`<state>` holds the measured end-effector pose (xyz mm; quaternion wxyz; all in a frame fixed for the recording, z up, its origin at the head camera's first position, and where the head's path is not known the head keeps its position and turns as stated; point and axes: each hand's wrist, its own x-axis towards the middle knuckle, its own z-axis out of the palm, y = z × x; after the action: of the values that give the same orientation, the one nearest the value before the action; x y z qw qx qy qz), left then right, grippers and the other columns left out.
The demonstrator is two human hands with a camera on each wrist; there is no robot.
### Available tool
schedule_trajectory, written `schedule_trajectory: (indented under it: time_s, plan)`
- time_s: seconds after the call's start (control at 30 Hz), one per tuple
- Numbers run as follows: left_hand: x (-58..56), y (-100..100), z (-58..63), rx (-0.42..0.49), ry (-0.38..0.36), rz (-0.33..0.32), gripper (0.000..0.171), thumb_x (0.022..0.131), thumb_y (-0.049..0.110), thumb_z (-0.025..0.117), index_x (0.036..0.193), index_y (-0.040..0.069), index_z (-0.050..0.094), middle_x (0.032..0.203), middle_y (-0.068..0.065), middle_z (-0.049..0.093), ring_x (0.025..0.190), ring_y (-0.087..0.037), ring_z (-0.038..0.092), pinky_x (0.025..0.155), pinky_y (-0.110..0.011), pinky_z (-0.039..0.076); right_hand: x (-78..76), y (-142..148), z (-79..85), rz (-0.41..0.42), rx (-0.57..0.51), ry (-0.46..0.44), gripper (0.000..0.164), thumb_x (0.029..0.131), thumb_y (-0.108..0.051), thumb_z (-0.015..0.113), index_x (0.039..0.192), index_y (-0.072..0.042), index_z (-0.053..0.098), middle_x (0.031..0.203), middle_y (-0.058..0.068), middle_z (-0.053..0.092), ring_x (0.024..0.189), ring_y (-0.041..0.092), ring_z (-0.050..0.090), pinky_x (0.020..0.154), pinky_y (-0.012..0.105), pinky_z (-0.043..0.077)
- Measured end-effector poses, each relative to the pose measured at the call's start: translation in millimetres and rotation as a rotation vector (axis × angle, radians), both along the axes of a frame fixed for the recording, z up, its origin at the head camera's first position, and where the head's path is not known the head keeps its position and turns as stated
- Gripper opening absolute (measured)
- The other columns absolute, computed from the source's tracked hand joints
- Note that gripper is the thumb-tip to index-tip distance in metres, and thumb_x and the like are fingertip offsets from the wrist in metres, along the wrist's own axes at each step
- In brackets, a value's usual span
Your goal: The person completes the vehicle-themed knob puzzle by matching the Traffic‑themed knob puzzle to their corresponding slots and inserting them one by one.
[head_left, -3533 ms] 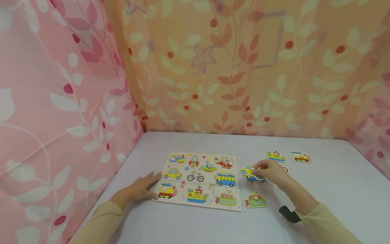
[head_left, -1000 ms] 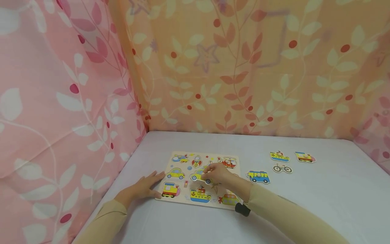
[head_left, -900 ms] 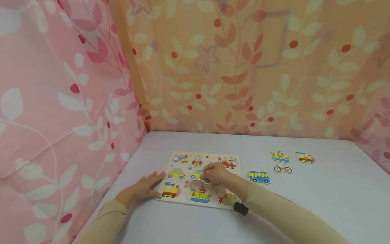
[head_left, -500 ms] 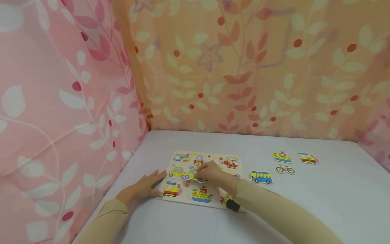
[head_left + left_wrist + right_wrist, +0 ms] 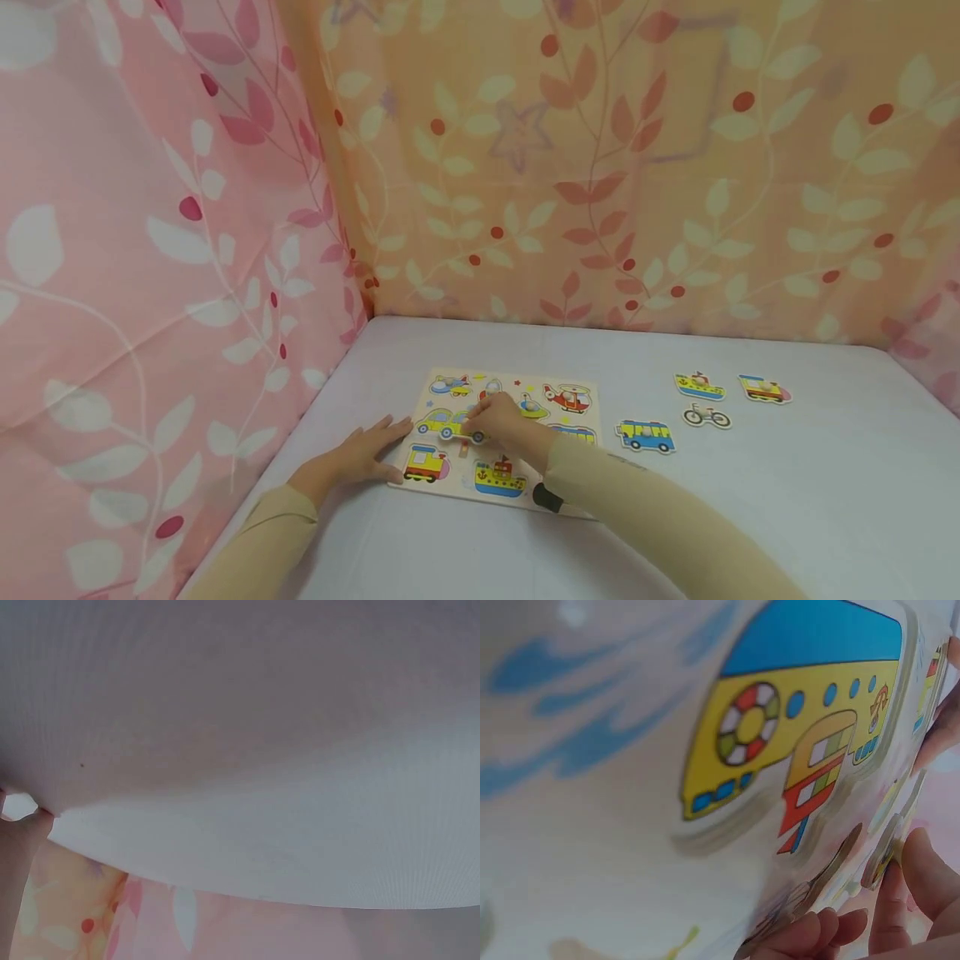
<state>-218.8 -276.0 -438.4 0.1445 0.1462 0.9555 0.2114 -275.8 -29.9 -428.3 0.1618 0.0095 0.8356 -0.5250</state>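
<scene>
In the head view my right hand pinches a yellow car puzzle piece above the wooden puzzle board. The piece overlaps the right side of the board's printed yellow car. The right wrist view shows the thumb and fingers on the tilted piece, close to the board's surface. My left hand rests at the board's left edge with its fingers spread. Only part of that hand shows in the left wrist view. My right hand and sleeve hide part of the board.
Right of the board lie a bus piece, a bicycle piece, a ship piece and a train piece. A plane piece and a helicopter piece sit in the board. Patterned curtains stand behind the table.
My right hand has carried the car piece from beside the bus piece leftward over the board, up to the printed car. The left hand stays at the board's left edge.
</scene>
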Motion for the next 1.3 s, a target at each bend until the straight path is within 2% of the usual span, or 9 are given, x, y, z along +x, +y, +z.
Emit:
schedule_trajectory:
  time_s: [0.1,0.3,0.57,0.7,0.8,0.87,1.1,1.2,1.3]
  plan:
    - [-1.6,0,-0.1,0.008,-0.007,-0.008,0.09,0.078,0.04,0.079,0.151,0.011,0.035,0.157,-0.01,0.031,0.146,-0.038,0.012,0.113,-0.063,0.005,-1.3,-4,-0.2,0.014,0.027,0.022,0.011,0.079,-0.009,0.08,0.086,-0.005,0.073,0.098,0.008,0.064,0.082,0.02,0.059,0.07,0.031,0.052]
    - [-5.6,0,-1.8,0.019,0.004,-0.033,0.09,0.078,0.042,0.078,0.151,0.011,0.035,0.157,-0.01,0.031,0.146,-0.038,0.012,0.113,-0.064,0.004,-1.2,-13,1.7,0.039,0.112,0.077,0.012,0.079,-0.012,0.081,0.081,-0.008,0.07,0.081,0.004,0.064,0.071,0.017,0.058,0.057,0.025,0.045]
    - [-6.8,2,-2.2,0.002,-0.004,-0.027,0.09,0.078,0.042,0.078,0.151,0.011,0.036,0.157,-0.009,0.031,0.146,-0.036,0.013,0.113,-0.063,0.005,-3.0,-28,9.4,0.067,0.282,0.065,0.016,0.08,-0.022,0.081,0.076,-0.012,0.069,0.083,0.001,0.062,0.083,0.022,0.053,0.074,0.034,0.047]
    - [-7.3,1,-1.8,-0.017,-0.004,-0.007,0.089,0.078,0.041,0.078,0.151,0.012,0.036,0.157,-0.008,0.031,0.146,-0.035,0.013,0.113,-0.062,0.006,-6.0,-33,11.3,0.083,0.337,0.052,0.015,0.082,-0.026,0.08,0.081,-0.014,0.071,0.086,0.0,0.064,0.081,0.02,0.054,0.072,0.031,0.047]
    - [-7.8,-1,-1.6,-0.023,-0.007,0.002,0.089,0.078,0.041,0.078,0.151,0.013,0.035,0.157,-0.008,0.031,0.146,-0.036,0.013,0.113,-0.062,0.005,-8.0,-36,11.1,0.08,0.312,0.037,0.012,0.082,-0.023,0.079,0.084,-0.013,0.073,0.086,0.001,0.065,0.077,0.019,0.056,0.066,0.029,0.049]
    - [-7.8,-1,-1.5,-0.023,-0.011,0.005,0.089,0.079,0.041,0.078,0.151,0.013,0.035,0.157,-0.009,0.031,0.146,-0.036,0.013,0.113,-0.062,0.005,-9.3,-37,9.4,0.096,0.302,0.05,0.01,0.083,-0.021,0.079,0.087,-0.013,0.075,0.086,0.0,0.066,0.077,0.019,0.057,0.069,0.03,0.05]
    - [-6.7,0,-1.2,-0.002,-0.007,-0.009,0.089,0.078,0.04,0.079,0.151,0.012,0.036,0.156,-0.009,0.032,0.146,-0.036,0.014,0.113,-0.063,0.005,-10.4,-41,4.3,0.138,0.338,0.093,0.01,0.084,-0.022,0.077,0.09,-0.014,0.075,0.086,-0.002,0.065,0.085,0.022,0.056,0.093,0.043,0.047]
    - [-6.2,0,-1.6,0.006,-0.014,-0.005,0.089,0.078,0.038,0.079,0.151,0.011,0.035,0.157,-0.009,0.031,0.146,-0.037,0.013,0.113,-0.064,0.005,-8.8,-37,5.9,0.153,0.268,0.078,0.015,0.085,-0.02,0.076,0.097,-0.01,0.075,0.094,0.003,0.067,0.09,0.024,0.059,0.091,0.041,0.048]
    - [-5.7,-1,-1.3,-0.002,-0.025,-0.012,0.087,0.079,0.037,0.078,0.151,0.013,0.036,0.158,-0.008,0.029,0.147,-0.037,0.01,0.112,-0.065,0.004,-6.3,-26,7.4,0.148,0.143,0.05,0.022,0.085,-0.017,0.075,0.105,-0.007,0.074,0.111,0.01,0.066,0.104,0.029,0.059,0.093,0.042,0.048]
